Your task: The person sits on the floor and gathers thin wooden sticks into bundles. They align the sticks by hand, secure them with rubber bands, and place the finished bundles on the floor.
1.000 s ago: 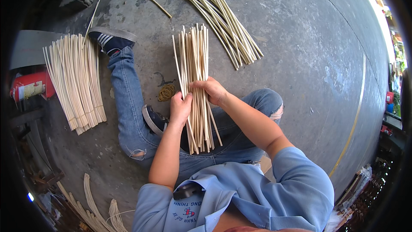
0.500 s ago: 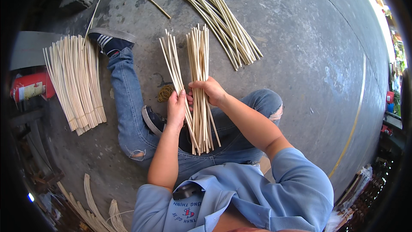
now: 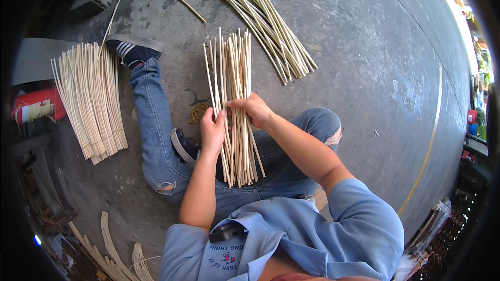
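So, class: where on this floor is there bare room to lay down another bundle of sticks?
Bare concrete floor lies right of the far stick pile, out to the yellow line. A narrower patch lies between the left stick pile and the outstretched leg. It is crowded around the held bundle and both hands.

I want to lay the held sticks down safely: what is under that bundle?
Under the bundle, held by the left hand and right hand, lie bare concrete floor at its top and the jeans at its lower end. Whatever lies directly beneath the sticks is covered.
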